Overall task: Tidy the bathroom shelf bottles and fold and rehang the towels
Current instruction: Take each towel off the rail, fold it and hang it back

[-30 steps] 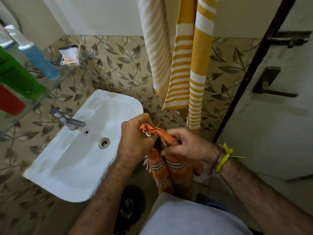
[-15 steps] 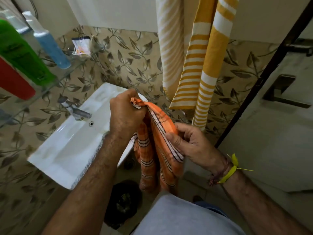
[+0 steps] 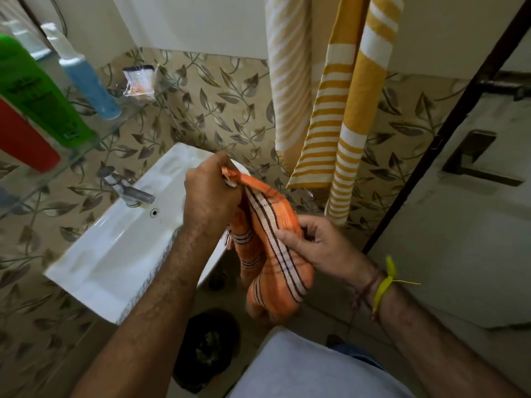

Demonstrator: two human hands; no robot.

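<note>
The left hand (image 3: 211, 196) is gripping the top corner of the orange towel (image 3: 270, 254), fingers curled tight around it, just right of the sink (image 3: 115, 248). The right hand (image 3: 319, 245) is pinching the towel's edge lower down, thumb on the striped band. Above the sink, bottles (image 3: 86, 79) are standing on a glass shelf (image 3: 86, 150), and yellow towels (image 3: 342, 110) are hanging to its right

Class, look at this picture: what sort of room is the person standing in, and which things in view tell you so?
Most likely a small home bathroom. A white washbasin with a tap is fixed to the leaf-patterned tiled wall, toiletry bottles stand on a glass shelf, and yellow striped towels hang beside it.
</note>
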